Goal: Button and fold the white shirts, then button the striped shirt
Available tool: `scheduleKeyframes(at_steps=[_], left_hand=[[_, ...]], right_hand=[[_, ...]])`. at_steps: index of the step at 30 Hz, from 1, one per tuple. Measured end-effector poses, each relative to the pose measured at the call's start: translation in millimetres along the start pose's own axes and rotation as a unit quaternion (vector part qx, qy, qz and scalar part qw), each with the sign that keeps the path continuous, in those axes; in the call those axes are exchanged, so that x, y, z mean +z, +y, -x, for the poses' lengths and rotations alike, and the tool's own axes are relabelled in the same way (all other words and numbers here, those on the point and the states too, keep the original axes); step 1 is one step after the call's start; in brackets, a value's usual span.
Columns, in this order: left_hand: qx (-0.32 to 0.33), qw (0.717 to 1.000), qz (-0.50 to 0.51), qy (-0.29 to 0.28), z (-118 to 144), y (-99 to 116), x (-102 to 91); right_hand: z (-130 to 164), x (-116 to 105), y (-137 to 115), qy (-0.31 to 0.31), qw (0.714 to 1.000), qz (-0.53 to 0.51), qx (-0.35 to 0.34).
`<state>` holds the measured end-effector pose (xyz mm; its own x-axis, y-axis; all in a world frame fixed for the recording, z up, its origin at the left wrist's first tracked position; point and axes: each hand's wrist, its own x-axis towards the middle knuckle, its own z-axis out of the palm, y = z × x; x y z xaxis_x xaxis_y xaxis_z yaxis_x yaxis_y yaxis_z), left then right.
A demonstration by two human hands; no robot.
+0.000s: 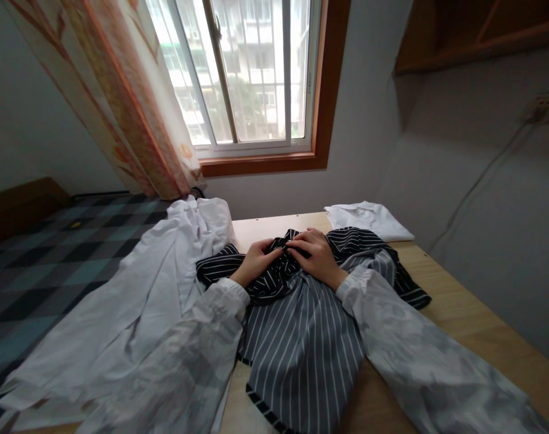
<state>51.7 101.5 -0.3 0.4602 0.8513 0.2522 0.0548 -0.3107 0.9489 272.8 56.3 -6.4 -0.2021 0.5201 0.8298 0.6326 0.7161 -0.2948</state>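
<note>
A small room with pale walls: a window (251,72) framed in orange-brown wood, a patterned curtain (134,102) drawn to its left, and a wooden shelf (477,30) high on the right wall. A cable (477,181) runs down that wall from a socket (543,107). Below the window stands a light wooden tabletop (464,313); to its left lies a bed (52,253) under a checked cover.

The striped garment (301,337) lies spread on the tabletop in front of the person, its grey part nearest and its bunched black part farther off, toward the window. Both hands rest on the black bunch, side by side and nearly touching. The left hand (256,262) has its grip closed, fingers pinching a fold of the striped cloth. The right hand (317,253) lies curled over the same bunch, its fingertips pressed into the cloth and clamped on it. Both arms wear pale sleeves.

A white garment (152,289) sprawls over the left edge of the tabletop, touching the striped one. A folded white cloth (369,220) sits at the far right corner, just beside the black stripes.
</note>
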Motion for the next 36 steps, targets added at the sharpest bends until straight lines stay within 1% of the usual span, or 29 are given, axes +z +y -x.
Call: scheduleKeyframes(at_steps=[5,10,15,18,23,29,32,36], left_hand=[[-0.002,1.000,-0.006,-0.016,-0.5,0.8,1.3],[-0.001,1.000,-0.003,-0.017,-0.8,2.7,1.4],[-0.022,0.999,0.035,-0.015,-1.1,2.8,0.4],[-0.023,0.999,0.027,-0.009,-0.9,2.2,0.1],[-0.020,1.000,0.005,-0.007,-0.8,1.3,-1.5],[-0.044,0.998,0.044,-0.017,-1.2,1.3,-3.0],[-0.051,0.996,0.067,-0.025,-0.9,2.1,-3.0],[-0.074,0.991,0.109,-0.033,-0.8,1.8,-3.7]], right_hand=[[0.6,0.0,-0.1,-0.004,1.000,0.008,-0.009],[0.0,-0.9,-1.7,-0.021,1.000,0.005,0.005],[-0.1,-1.4,-1.6,-0.040,0.999,0.011,0.011],[0.7,-0.1,0.5,-0.036,0.999,0.004,0.009],[2.2,1.9,3.0,-0.012,1.000,-0.009,0.002],[2.1,0.0,3.4,-0.005,1.000,0.002,0.014],[0.8,-1.4,2.7,-0.004,1.000,0.014,0.005],[-1.1,-2.8,0.3,-0.024,0.999,0.034,-0.012]])
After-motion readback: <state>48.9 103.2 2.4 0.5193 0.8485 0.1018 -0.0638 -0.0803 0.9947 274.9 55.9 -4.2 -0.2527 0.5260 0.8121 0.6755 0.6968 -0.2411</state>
